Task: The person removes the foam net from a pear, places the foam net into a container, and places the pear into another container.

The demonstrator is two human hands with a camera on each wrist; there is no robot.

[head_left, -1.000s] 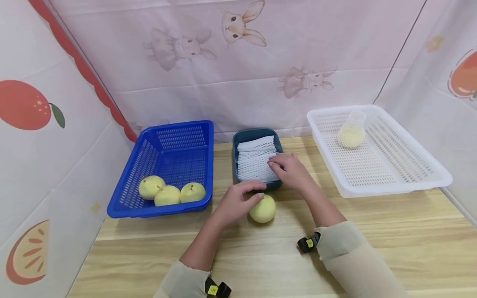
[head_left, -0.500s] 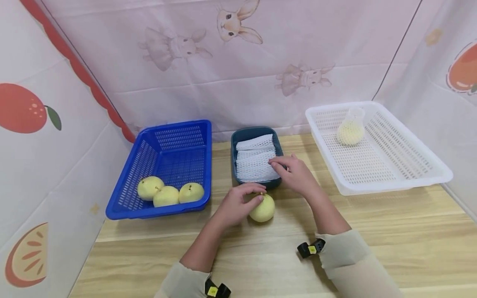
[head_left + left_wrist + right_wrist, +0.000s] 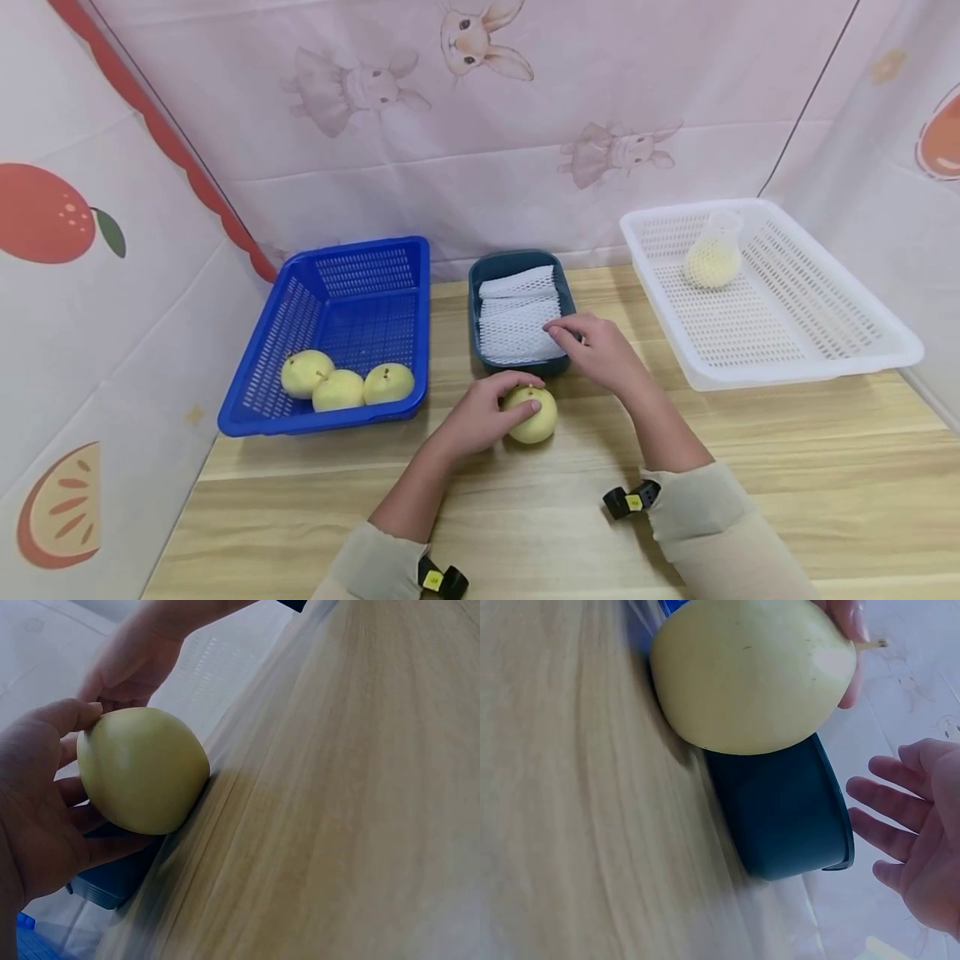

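My left hand [image 3: 476, 417] grips a pale yellow-green pear [image 3: 538, 422] on the table, thumb on the near side and fingers over its far side. In the left wrist view the pear [image 3: 142, 772] sits between thumb and fingers, low against the wood. Just behind it stands a dark green tub [image 3: 476, 312] holding white foam net sleeves [image 3: 517, 333]. Above the tub's right side is my right hand [image 3: 600, 352], its fingertips at the edge of the sleeves. The right wrist view shows that hand [image 3: 930, 832] with loosely spread fingers beside the tub [image 3: 780, 814], holding nothing.
A blue basket [image 3: 367, 321] on the left holds 3 more pears [image 3: 339, 390]. To the right, a white basket [image 3: 813, 369] contains a pear in a foam net [image 3: 712, 260]. A printed cloth backdrop [image 3: 510, 137] rises behind the table [image 3: 555, 533].
My left hand has closed further over the pear, its thumb now lying across the fruit's near side. The right hand stays over the tub, its fingertips only slightly shifted.
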